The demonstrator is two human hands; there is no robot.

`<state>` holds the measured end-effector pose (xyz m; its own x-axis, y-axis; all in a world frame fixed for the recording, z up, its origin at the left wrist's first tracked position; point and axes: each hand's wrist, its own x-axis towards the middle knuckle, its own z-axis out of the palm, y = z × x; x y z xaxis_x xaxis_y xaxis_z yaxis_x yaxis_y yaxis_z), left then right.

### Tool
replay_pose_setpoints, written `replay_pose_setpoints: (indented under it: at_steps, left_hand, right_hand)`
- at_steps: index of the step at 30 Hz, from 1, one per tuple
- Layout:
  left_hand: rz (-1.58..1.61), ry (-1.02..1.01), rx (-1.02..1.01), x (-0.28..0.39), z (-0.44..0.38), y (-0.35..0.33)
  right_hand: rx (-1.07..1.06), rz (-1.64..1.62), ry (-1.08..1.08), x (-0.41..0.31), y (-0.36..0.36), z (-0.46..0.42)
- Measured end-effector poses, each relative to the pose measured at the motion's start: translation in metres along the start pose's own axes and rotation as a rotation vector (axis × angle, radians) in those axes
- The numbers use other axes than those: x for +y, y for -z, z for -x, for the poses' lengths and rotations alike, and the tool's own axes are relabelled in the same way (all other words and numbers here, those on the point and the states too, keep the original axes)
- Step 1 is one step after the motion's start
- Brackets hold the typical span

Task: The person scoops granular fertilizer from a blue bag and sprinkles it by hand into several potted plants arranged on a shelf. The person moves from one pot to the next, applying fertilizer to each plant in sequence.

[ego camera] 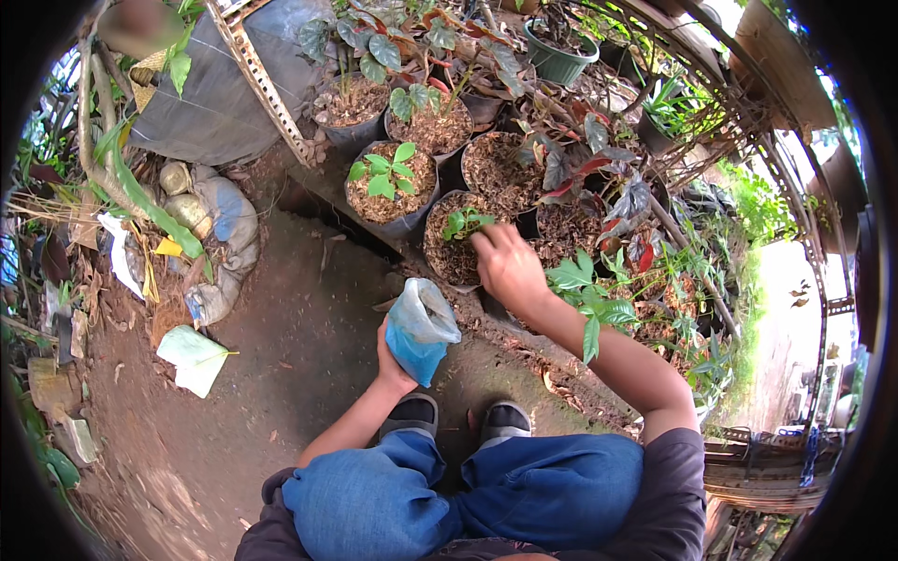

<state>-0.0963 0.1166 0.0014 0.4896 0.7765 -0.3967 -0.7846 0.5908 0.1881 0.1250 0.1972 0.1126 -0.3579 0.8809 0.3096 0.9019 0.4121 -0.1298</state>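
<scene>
My left hand (pixel 394 361) holds a clear plastic bag (pixel 421 329) with blue contents, its mouth standing open upward, above the ground in front of my shoes. My right hand (pixel 508 263) reaches over a black plant pot (pixel 452 263) filled with brown mulch, its fingertips at a small green seedling (pixel 465 223). Whether those fingers pinch anything is hidden by the hand. Up and to the left of that pot stands another pot with a bright green young plant (pixel 384 172). Leafy green stems (pixel 596 301) pass beside and over my right forearm.
More mulch-filled pots (pixel 501 168) and red-leaved plants (pixel 624 203) stand close together behind. A perforated metal angle bar (pixel 259 80) leans at the upper left, near a dark sheet (pixel 210 105). A worn sack (pixel 228 238) and a pale green sheet (pixel 193 357) lie on the soil at left.
</scene>
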Motion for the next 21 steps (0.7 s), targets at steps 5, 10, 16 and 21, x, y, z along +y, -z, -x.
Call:
replay_pose_setpoints:
  at_steps: [5,10,16,21]
  left_hand:
    - [0.045,0.028,0.042,-0.002,-0.005,0.007]
    - [0.039,0.02,0.067,-0.005,-0.004,0.004]
    - [0.028,0.012,0.082,-0.003,0.001,-0.009]
    - [0.002,0.004,0.052,-0.002,-0.005,-0.005]
  right_hand:
    - [-0.069,-0.011,-0.114,0.009,-0.02,0.013]
    - [-0.152,-0.253,-0.158,-0.005,-0.035,0.017]
    - [-0.151,-0.209,0.044,-0.007,-0.018,0.019]
    - [-0.225,-0.157,0.254,-0.009,-0.028,0.018]
